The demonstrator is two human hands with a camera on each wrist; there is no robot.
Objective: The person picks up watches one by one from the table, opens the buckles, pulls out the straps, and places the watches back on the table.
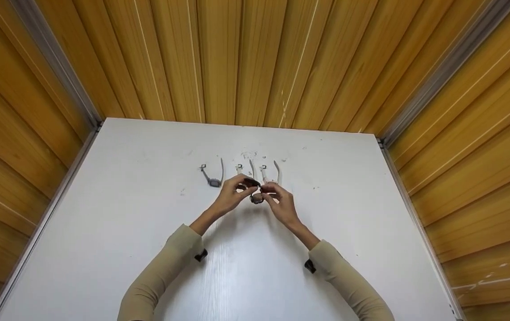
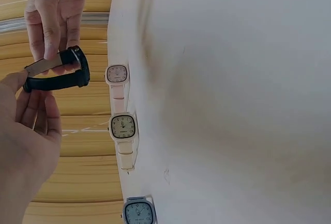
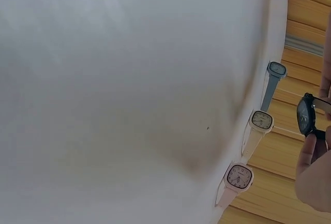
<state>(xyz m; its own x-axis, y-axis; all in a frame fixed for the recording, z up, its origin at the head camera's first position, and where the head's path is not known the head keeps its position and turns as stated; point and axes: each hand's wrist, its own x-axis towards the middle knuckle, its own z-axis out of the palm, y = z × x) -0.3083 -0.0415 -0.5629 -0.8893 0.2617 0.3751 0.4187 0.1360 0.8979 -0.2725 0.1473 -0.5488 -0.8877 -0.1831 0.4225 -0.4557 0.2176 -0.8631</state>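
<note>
Both hands hold a black wristwatch [image 2: 80, 71] above the white table, its strap bent into a loop. The left hand [image 1: 231, 196] pinches the strap's end between thumb and fingers. From the other side, the right hand [image 1: 281, 205] grips the strap, its thumb along the brown inner face in the left wrist view. The dark round-looking dial [image 3: 304, 116] faces back toward the forearms. Fingers partly hide the strap ends, and whether they are buckled together cannot be made out.
Three more watches stand in a row on the white table [image 1: 147, 249]: a grey-blue watch [image 1: 214, 183] at the left, a cream watch [image 2: 123, 126] in the middle and a pink watch [image 3: 239, 176] at the right. Wood-patterned walls [image 1: 219, 62] enclose the table's back and sides.
</note>
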